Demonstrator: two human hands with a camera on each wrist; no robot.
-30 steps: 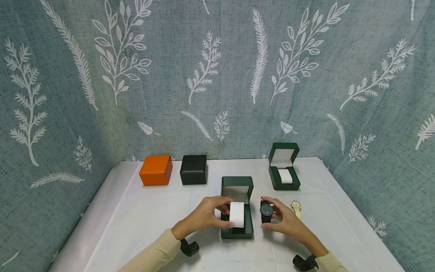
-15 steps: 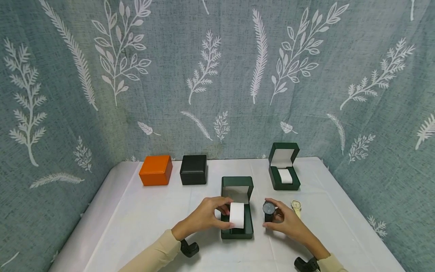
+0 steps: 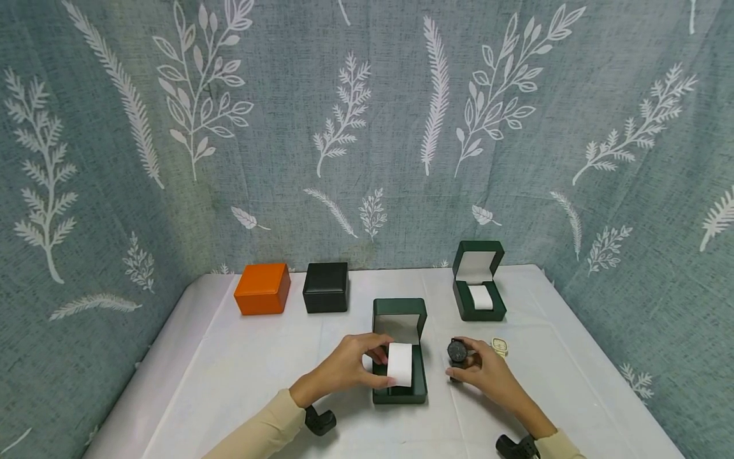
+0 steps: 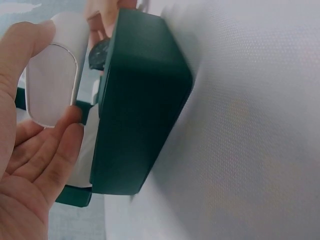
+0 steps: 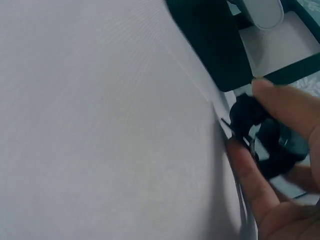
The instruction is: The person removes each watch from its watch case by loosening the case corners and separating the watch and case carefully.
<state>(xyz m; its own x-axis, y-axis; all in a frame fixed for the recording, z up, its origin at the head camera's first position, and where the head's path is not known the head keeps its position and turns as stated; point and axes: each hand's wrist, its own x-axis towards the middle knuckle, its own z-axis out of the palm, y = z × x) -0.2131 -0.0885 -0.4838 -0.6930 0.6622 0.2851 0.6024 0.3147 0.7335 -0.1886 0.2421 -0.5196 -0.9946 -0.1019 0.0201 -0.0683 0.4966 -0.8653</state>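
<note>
In the head view my left hand (image 3: 350,362) pinches a white watch cushion (image 3: 399,364) between thumb and fingers, just above the open green watch box (image 3: 399,396). The left wrist view shows the cushion (image 4: 52,82) clear of the box's green wall (image 4: 140,105). To the right of that box, my right hand (image 3: 487,370) grips a black wristwatch (image 3: 457,352) by its strap, dial facing up. Seen from the right wrist, the black watch (image 5: 265,135) has its strap looped, with thumb and fingers on either side. A cream-coloured watch (image 3: 500,346) lies behind the right hand, partly hidden by it.
A second open green box (image 3: 480,313) with a white cushion inside stands at the back right. An orange box (image 3: 261,290) and a black box (image 3: 325,288), both closed, sit at the back left. Patterned cloth (image 3: 367,127) hangs behind the white-covered table (image 3: 229,363).
My right hand has moved slightly rightward with the black watch, whose dial has turned a little. The hand now covers more of the cream watch. My left hand holds the cushion almost still.
</note>
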